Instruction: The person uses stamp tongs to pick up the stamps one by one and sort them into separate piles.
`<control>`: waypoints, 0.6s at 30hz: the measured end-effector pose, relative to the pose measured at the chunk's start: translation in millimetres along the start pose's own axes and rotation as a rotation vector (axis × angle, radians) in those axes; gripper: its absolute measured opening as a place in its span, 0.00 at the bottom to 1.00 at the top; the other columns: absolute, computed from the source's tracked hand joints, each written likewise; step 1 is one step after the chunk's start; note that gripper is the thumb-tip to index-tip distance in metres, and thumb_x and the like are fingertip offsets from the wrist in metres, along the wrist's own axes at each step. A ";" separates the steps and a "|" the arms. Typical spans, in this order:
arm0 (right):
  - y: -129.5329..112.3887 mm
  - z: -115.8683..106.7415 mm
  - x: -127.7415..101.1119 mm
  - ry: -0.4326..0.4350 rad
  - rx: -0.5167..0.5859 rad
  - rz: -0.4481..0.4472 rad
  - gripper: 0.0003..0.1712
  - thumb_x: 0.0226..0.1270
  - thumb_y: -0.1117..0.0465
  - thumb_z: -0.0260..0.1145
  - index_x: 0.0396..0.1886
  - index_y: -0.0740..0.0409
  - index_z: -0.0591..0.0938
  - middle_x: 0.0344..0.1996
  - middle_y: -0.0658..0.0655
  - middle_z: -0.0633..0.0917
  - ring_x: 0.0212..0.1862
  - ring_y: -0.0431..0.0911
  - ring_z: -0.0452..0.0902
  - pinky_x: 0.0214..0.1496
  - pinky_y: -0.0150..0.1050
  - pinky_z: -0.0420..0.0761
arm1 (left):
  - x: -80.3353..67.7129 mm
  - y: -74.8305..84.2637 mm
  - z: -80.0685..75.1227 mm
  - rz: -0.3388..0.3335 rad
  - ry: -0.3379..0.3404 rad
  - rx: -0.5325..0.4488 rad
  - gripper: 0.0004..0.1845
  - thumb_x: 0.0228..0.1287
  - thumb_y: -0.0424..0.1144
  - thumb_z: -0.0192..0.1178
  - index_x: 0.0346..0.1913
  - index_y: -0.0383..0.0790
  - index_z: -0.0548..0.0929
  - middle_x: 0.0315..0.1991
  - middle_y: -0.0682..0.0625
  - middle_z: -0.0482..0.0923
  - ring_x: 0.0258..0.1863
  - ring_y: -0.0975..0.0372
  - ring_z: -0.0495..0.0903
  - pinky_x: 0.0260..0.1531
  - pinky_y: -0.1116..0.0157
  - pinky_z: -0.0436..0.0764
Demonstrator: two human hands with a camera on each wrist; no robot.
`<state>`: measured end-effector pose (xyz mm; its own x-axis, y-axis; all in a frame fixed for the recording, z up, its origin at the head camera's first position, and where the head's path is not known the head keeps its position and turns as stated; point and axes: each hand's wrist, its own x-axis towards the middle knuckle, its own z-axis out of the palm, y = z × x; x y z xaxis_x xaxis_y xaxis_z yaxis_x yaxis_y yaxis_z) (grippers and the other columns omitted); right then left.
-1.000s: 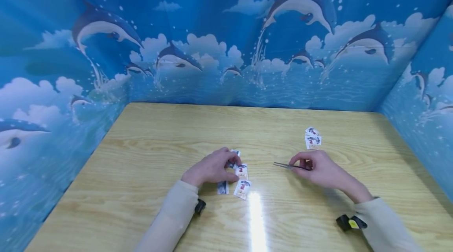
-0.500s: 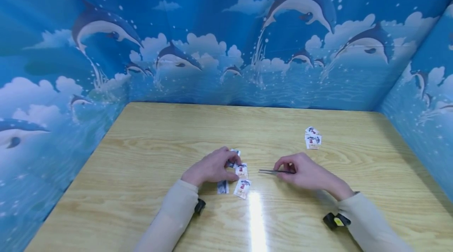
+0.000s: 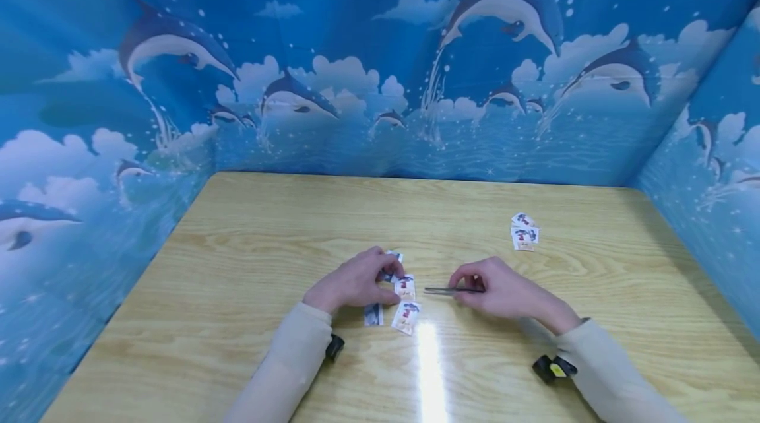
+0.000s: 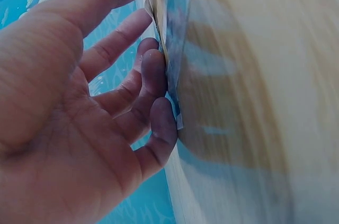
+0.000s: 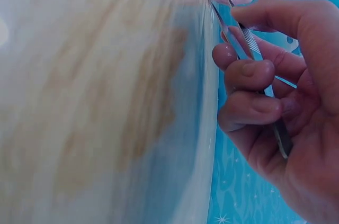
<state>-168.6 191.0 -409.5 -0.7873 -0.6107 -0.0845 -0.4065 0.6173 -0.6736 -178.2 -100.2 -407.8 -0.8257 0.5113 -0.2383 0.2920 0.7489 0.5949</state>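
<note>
My left hand (image 3: 359,278) rests on a small cluster of printed paper pieces at mid-table, thumb and fingertips pressing down at the left side of one white piece (image 3: 406,287) with a coloured picture. A second white piece (image 3: 406,317) lies just nearer, and a dark-faced one (image 3: 373,315) sticks out below the thumb. Another piece is partly hidden under the fingers. Seen edge-on in the left wrist view, the papers (image 4: 179,33) lie against the fingertips. My right hand (image 3: 499,288) pinches metal tweezers (image 3: 439,290), whose slightly parted tips point left, just short of the pressed piece.
Farther back on the right, a couple of similar pieces (image 3: 525,238) overlap on the wooden table (image 3: 285,212). A blue dolphin-printed curtain (image 3: 356,80) encloses the table's back and sides. A bright light reflection (image 3: 431,370) shows near the front.
My right hand has moved left and slightly nearer with the tweezers, bringing their tips up close to the pressed piece. The left hand has stayed in place.
</note>
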 end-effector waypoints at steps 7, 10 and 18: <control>-4.2 3.7 6.8 -0.004 -0.022 -0.020 0.06 0.66 0.60 0.71 0.42 0.47 0.88 0.20 0.43 0.76 0.22 0.34 0.65 0.26 0.30 0.68 | -0.1 0.5 -0.5 -0.001 0.001 0.001 0.18 0.61 0.46 0.74 0.52 0.53 0.83 0.46 0.53 0.74 0.41 0.61 0.72 0.44 0.61 0.74; -6.0 4.4 9.2 -0.013 -0.020 -0.014 0.06 0.67 0.60 0.70 0.42 0.48 0.88 0.19 0.43 0.76 0.22 0.34 0.66 0.26 0.30 0.68 | 0.0 1.2 -0.8 -0.006 -0.002 -0.002 0.17 0.60 0.46 0.74 0.52 0.54 0.83 0.46 0.53 0.74 0.42 0.61 0.72 0.43 0.61 0.74; -5.8 6.0 13.1 -0.036 -0.019 -0.009 0.06 0.69 0.58 0.69 0.43 0.48 0.88 0.20 0.43 0.77 0.22 0.35 0.67 0.26 0.30 0.68 | 0.6 1.8 -0.8 -0.015 -0.002 -0.003 0.17 0.60 0.46 0.74 0.51 0.54 0.83 0.46 0.54 0.74 0.41 0.61 0.72 0.43 0.62 0.74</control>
<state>-173.7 176.5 -411.1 -0.7668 -0.6333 -0.1050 -0.4223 0.6209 -0.6604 -178.6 -98.9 -406.3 -0.8291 0.5008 -0.2486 0.2780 0.7550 0.5939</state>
